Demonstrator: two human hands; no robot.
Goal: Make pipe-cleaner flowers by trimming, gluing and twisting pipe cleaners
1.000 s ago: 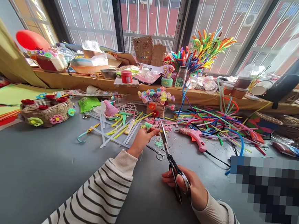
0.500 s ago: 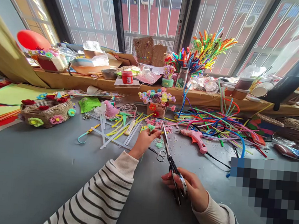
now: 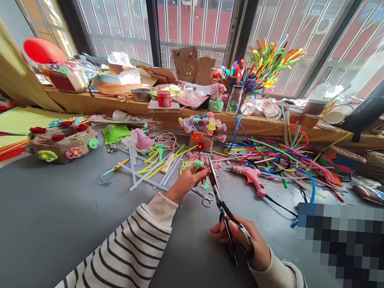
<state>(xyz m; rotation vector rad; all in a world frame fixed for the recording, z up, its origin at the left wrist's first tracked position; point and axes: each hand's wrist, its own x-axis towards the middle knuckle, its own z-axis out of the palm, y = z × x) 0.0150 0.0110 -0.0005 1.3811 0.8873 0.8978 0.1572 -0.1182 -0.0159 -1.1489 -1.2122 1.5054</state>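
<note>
Between the fingertips of my left hand [image 3: 188,182] is a small mint-green fuzzy flower [image 3: 198,163], partly hidden by the fingers. My right hand [image 3: 242,239] grips large scissors [image 3: 217,192] by their dark handles. Their blades point up and away, with the tips close beside my left fingertips. On the table below lie small scissors [image 3: 206,199] with silver loops. Mint-green fuzz clippings [image 3: 205,184] are scattered just beyond them. Ahead of my hands stands a twine-wrapped pot [image 3: 201,143] full of small pastel flowers.
A pink glue gun [image 3: 251,177] lies to the right, its black cord trailing. Behind it spreads a heap of coloured pipe cleaners [image 3: 274,157]. Clear glue sticks [image 3: 150,172] lie to the left, and a twine basket with flowers [image 3: 62,145] stands farther left. A crowded ledge [image 3: 122,103] runs along the window.
The large scissors' handles have spread wider apart in my right hand. My left hand, with the mint-green flower, has shifted slightly right in view.
</note>
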